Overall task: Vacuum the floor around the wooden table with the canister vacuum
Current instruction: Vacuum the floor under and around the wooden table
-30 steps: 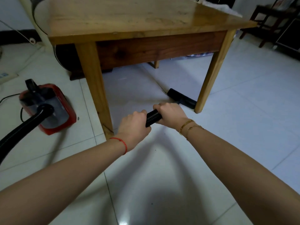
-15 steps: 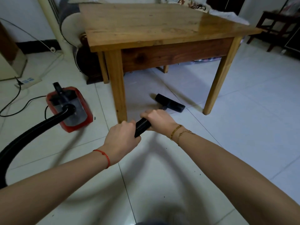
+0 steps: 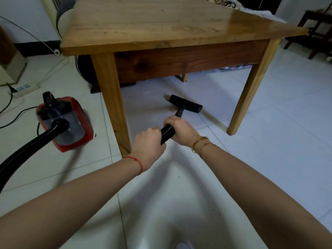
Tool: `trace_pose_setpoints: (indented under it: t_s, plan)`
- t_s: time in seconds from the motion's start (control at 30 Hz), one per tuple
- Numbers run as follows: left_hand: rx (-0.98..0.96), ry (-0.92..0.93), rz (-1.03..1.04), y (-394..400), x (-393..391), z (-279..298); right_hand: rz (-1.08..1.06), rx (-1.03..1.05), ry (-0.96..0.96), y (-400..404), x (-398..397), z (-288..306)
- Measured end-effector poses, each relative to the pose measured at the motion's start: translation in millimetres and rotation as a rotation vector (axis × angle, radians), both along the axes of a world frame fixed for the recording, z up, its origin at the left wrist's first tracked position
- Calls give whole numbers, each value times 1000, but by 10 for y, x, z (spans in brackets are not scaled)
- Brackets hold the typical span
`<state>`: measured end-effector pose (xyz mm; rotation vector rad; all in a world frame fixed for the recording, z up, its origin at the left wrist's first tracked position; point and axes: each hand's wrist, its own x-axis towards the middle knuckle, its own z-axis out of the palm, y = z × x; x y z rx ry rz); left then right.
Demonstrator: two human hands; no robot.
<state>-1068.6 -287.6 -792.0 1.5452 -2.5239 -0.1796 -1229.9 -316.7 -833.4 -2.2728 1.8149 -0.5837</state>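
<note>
Left hand (image 3: 146, 147) and right hand (image 3: 180, 129) both clench ribbed hose (image 3: 167, 134) — nozzle (image 3: 186, 103) flat on floor (image 3: 269, 141) under table (image 3: 161, 24), between front legs; red vacuum (image 3: 64, 123) left, beside near leg.

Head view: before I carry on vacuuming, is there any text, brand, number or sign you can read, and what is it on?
No text can be read in this view.
Red canister vacuum: no brand or label shows on the side in view.
Power strip: small blue marks, too small and blurred to read.
Wooden table, black hose and floor head: no markings visible.
</note>
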Motion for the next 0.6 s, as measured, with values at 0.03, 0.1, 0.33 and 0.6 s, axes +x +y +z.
trace_pose_setpoints:
  t_s: [0.03,0.1,0.33,0.6]
  plan:
    - [5,3,2,-87,-92,-26,-11,2,-8,-101,-81,-33]
    - [17,11,10,-275,-265,-76,-33,2,-23,-312,-237,-111]
    - [56,35,44,-932,-795,-227,-86,28,-4,-1027,-709,-348]
    - [-20,-30,49,-1419,-1127,-468,-142,93,7,-1513,-984,-470]
